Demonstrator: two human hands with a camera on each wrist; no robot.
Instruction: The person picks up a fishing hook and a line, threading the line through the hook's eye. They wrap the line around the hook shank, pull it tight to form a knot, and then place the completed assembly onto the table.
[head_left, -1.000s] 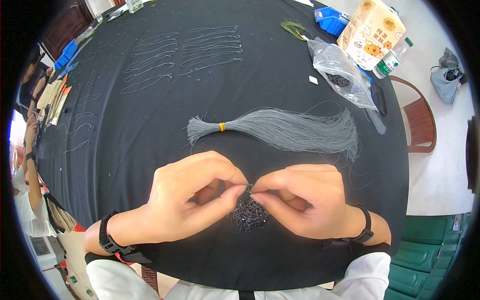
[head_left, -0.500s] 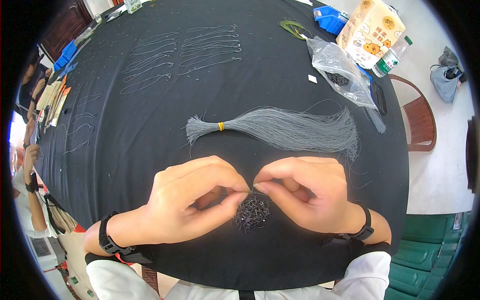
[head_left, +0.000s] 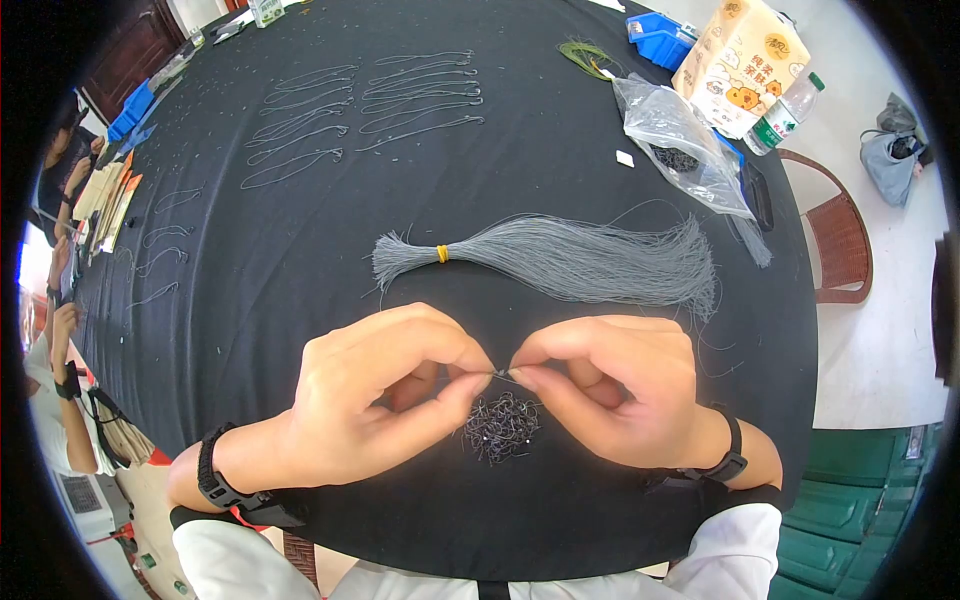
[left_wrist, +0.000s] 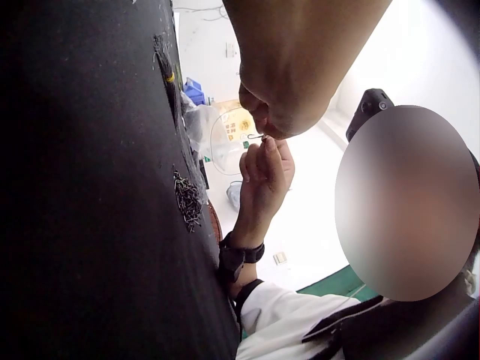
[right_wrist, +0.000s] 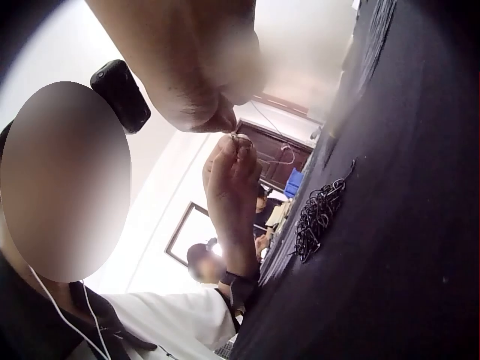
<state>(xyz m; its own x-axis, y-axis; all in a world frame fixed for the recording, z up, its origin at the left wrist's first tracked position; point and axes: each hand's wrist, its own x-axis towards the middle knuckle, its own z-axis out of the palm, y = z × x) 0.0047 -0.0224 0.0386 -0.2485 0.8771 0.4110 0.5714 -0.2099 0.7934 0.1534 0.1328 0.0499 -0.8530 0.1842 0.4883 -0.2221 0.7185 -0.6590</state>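
Note:
Both hands meet over a small pile of dark fish hooks (head_left: 502, 428) near the table's front edge. My left hand (head_left: 390, 390) pinches a small fish hook (left_wrist: 254, 136) between thumb and forefinger. Opposite it, my right hand (head_left: 615, 385) pinches thin grey fishing line at the hook, its fingertips a small gap from the left ones. A loop of this fishing line (left_wrist: 212, 150) curves out beside the hands in the left wrist view. The fingertips partly hide the hook and line. Beyond the hands lies a bundle of grey line (head_left: 570, 262) with a yellow tie.
Rows of looped lines (head_left: 420, 98) lie farther back on the black tablecloth (head_left: 290, 240). At the back right are a plastic bag (head_left: 680, 150) holding dark hooks, a tissue pack (head_left: 742, 70), a bottle (head_left: 787, 115) and a blue bin (head_left: 660, 40). Other people work along the left edge.
The hands have drawn slightly apart, opening a small gap between their fingertips. The left hand dipped, then rose a little; the right shifted slightly up. Both keep pinching.

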